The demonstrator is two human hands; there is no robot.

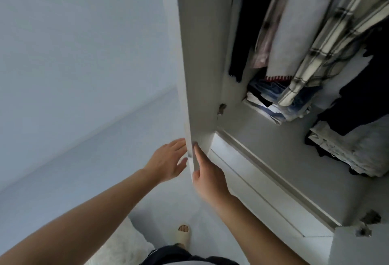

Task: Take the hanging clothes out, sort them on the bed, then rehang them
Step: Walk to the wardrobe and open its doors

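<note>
A cream-and-black plaid shirt hangs beside black, pink and pale grey garments in a white wardrobe.

Soft, cool, even daylight leaves the wall pale blue, the wardrobe interior dim and shadowed, clothes motion-blurred, with wide-angle bending at the edges.
</note>
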